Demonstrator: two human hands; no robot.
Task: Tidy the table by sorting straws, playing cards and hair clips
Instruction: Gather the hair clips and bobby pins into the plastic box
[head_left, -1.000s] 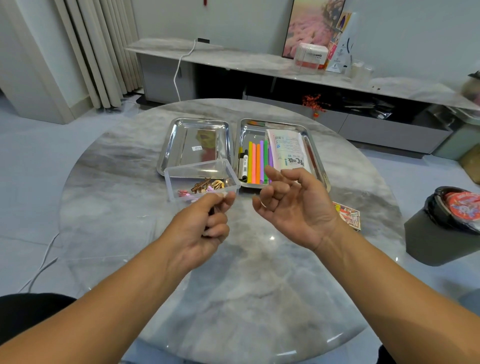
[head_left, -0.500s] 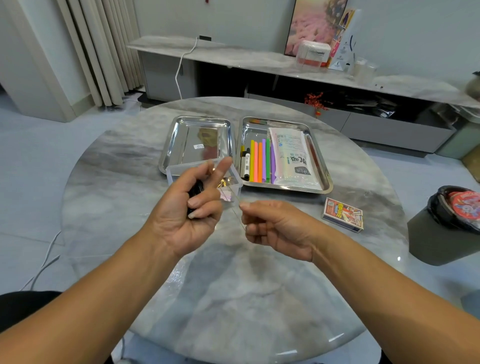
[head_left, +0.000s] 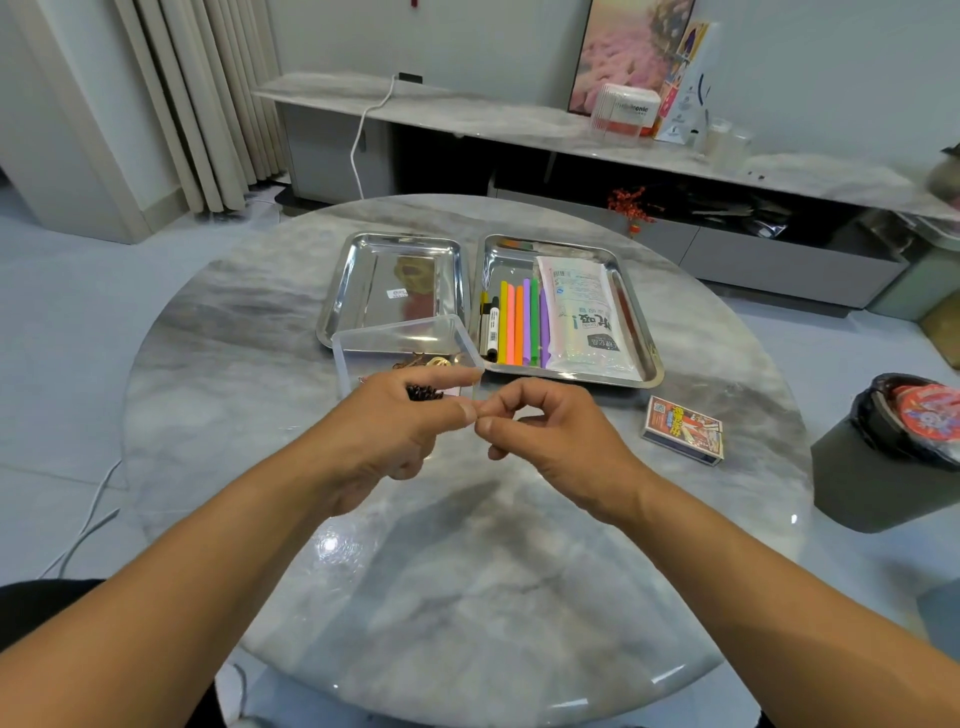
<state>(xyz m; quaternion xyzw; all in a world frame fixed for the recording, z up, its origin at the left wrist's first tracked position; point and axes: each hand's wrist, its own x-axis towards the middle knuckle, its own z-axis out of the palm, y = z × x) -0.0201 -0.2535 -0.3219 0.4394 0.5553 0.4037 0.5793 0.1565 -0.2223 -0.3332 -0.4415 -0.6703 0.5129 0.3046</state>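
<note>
While both hands hovered over the round grey marble table (head_left: 467, 597), the left hand (head_left: 387, 434) held a small dark toothed hair clip (head_left: 423, 392) between its curled fingers, index finger stretched out straight. The right hand (head_left: 558, 434) met it fingertip to fingertip, thumb and index pressed together in a pinch; what lay between them, if anything, could not be told. Just behind the left hand stood a clear plastic box (head_left: 405, 340) with brown and gold hair clips (head_left: 428, 361) inside. Beyond it sat an empty-looking steel tray (head_left: 332, 312), and beside that a second steel tray (head_left: 641, 332) holding coloured straws (head_left: 519, 322), a marker and a white packet. A boxed deck of playing cards (head_left: 683, 428) lay on the table to the right.
</note>
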